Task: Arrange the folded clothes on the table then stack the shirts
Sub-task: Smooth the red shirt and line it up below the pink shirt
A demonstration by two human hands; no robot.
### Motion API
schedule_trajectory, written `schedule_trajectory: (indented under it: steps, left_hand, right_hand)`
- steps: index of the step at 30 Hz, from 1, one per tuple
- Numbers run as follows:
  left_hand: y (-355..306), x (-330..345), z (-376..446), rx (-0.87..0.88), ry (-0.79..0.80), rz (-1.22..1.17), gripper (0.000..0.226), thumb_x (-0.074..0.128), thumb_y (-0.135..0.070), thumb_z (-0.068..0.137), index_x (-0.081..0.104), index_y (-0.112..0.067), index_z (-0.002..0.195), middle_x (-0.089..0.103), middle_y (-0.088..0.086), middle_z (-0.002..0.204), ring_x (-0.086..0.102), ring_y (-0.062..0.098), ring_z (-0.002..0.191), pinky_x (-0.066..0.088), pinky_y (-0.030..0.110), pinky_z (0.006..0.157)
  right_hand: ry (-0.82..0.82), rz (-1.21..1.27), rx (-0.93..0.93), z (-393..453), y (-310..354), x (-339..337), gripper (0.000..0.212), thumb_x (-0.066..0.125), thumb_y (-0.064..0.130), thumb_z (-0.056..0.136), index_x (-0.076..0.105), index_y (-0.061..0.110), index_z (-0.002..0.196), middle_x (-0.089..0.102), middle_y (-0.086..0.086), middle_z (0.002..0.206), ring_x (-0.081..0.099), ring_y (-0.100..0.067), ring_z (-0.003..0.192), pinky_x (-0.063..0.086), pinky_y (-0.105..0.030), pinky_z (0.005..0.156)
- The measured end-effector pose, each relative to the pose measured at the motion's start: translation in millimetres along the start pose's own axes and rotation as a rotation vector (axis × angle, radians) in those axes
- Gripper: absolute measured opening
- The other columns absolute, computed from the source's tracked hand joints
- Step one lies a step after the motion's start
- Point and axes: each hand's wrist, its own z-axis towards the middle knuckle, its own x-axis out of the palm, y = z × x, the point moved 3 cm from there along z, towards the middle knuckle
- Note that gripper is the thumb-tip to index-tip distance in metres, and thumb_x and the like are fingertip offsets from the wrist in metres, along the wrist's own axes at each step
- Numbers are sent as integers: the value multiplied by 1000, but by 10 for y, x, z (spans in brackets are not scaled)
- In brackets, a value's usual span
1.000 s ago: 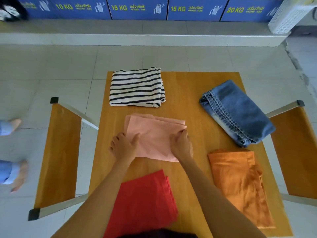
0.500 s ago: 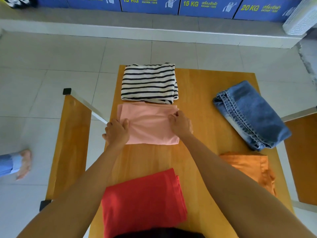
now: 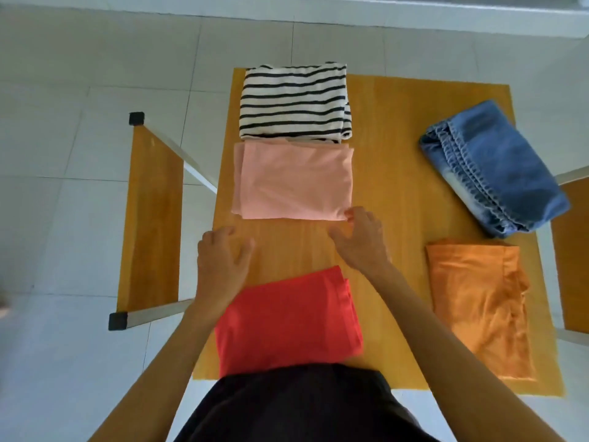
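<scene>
On the wooden table [image 3: 392, 148], five folded items are laid out: striped shirt [image 3: 294, 102] at the far edge, pink shirt [image 3: 293, 180] just beside it with the near edges touching or slightly overlapped, red shirt [image 3: 287, 317] nearest the body, jeans [image 3: 497, 167] at far right, orange shirt [image 3: 481, 304] at near right. Left hand [image 3: 221, 260]: open, fingers loosely spread, nothing held, placed over bare wood between pink and red. Right hand [image 3: 361, 237]: open, nothing held, fingertips [image 3: 350, 215] at the pink shirt's near right corner, touching or just short of it; which cannot be told. Step judged in hand: squaring the left column before stacking. Handling advice: the red shirt is best gripped at both side edges, palms flat beneath, so the fold is kept; it is then slid or lifted into line with pink. Thin fabric is likely to unfold if pinched at one corner only.
</scene>
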Motion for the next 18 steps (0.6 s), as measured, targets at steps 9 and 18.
schedule_trajectory:
  steps: [9, 18]
  left_hand:
    - [327, 741, -961, 323, 210, 435, 62, 23, -53, 100, 32, -19, 152, 22, 9, 162, 15, 26, 150, 11, 52, 120]
    - [-284, 775, -99, 516, 200, 589, 70, 37, -56, 97, 20, -20, 155, -3, 16, 164, -11, 30, 151, 3, 58, 118]
  right_hand:
    - [180, -436, -469, -799, -66, 604, 65, 46, 77, 82, 63, 29, 121, 61, 3, 117, 53, -23, 114, 33, -43, 100]
    - [147, -338, -140, -480, -446, 171, 57, 45, 81, 84, 54, 25, 95, 63, 7, 91, 61, -18, 83, 39, -35, 71]
